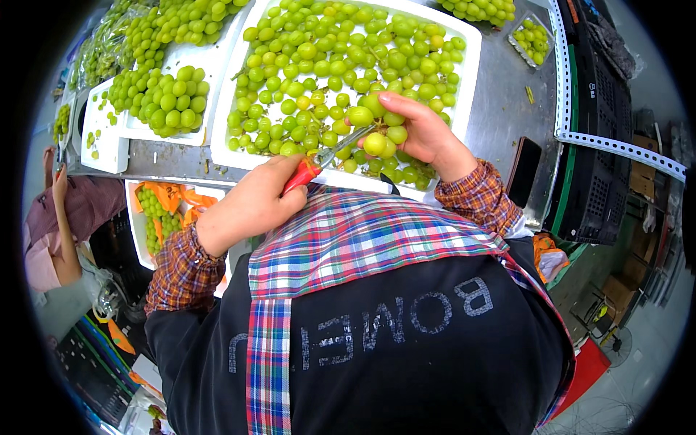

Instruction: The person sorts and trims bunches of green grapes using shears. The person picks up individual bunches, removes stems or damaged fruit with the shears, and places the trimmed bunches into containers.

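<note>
My left hand (253,198) grips the red handles of small snips (304,173). Their metal blades point up and to the right, with the tips at the stems of a small bunch of green grapes (378,122). That bunch is in my right hand (427,133), fingers and thumb around its upper side. Both hands are over the near part of a white foam tray (474,60), whose floor is strewn with many loose green grapes (293,70). Some stem bits lie among them.
Left of the tray, grape bunches (174,100) rest on another white tray. A phone (523,171) and a clear punnet of grapes (532,41) are on the metal table (497,103). Black crates (595,141) stand at right. At far left, a co-worker's arm (65,228) shows.
</note>
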Motion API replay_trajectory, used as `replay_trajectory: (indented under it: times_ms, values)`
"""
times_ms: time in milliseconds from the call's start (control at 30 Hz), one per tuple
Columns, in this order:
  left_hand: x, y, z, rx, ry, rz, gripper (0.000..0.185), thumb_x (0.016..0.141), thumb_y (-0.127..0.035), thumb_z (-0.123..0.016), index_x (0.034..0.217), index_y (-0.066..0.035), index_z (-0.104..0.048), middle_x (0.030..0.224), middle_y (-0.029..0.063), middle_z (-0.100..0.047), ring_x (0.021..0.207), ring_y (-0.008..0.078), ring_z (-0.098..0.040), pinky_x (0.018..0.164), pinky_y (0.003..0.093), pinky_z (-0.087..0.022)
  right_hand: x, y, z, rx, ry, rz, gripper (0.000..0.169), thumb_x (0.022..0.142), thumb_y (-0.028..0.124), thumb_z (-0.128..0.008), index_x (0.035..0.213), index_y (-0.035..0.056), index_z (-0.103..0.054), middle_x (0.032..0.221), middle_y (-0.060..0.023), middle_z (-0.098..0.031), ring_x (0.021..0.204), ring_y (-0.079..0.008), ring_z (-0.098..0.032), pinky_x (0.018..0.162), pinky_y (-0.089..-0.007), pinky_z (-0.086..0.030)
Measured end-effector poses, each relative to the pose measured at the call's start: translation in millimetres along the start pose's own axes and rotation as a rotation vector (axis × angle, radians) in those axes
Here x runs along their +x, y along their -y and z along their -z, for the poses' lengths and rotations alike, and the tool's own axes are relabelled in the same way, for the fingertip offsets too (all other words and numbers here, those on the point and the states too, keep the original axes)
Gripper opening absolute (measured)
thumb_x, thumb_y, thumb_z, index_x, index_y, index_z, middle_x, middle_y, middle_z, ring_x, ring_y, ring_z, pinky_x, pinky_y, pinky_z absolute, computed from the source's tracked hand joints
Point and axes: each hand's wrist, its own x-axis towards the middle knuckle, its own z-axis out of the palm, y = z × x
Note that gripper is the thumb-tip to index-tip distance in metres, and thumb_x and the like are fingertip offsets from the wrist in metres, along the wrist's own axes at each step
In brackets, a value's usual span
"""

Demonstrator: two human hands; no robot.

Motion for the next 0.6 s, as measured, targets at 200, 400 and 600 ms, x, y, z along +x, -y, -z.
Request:
replay_trajectory:
  times_ms: [200,400,600]
  values:
    - [1,2,0,0.003,0.01,-0.063,0.045,0.083,-0.013,-0.049,0.124,0.006,-0.049,0.1,0.027,-0.058,0.093,0.0405,-0.056,0.084,0.0422,-0.045,-3,5,-12,-0.035,0.07,-0.009,0.046,0.1,0.034,-0.044,0.131,0.0003,-0.047,0.124,-0.022,-0.058,0.1,-0.0324,-0.065,0.084,-0.0434,-0.056]
    - [3,2,-1,-0.058,0.023,-0.059,0.044,0.085,-0.013,-0.049,0.124,0.007,-0.05,0.101,0.028,-0.059,0.092,0.0406,-0.058,0.082,0.0435,-0.046,-5,7,-17,-0.048,0.135,-0.031,0.045,0.1,0.034,-0.043,0.132,0.0019,-0.047,0.123,-0.0226,-0.058,0.095,-0.0334,-0.066,0.08,-0.0426,-0.057]
    - [3,3,-2,0.043,0.015,-0.078,0.035,0.087,-0.014,-0.052,0.117,0.005,-0.056,0.089,0.0263,-0.062,0.082,0.0417,-0.06,0.074,0.0442,-0.048,-5,9,-15,-0.08,0.163,-0.086,0.044,0.1,0.035,-0.044,0.13,0.0046,-0.048,0.122,-0.0214,-0.059,0.087,-0.0316,-0.068,0.07,-0.04,-0.058]
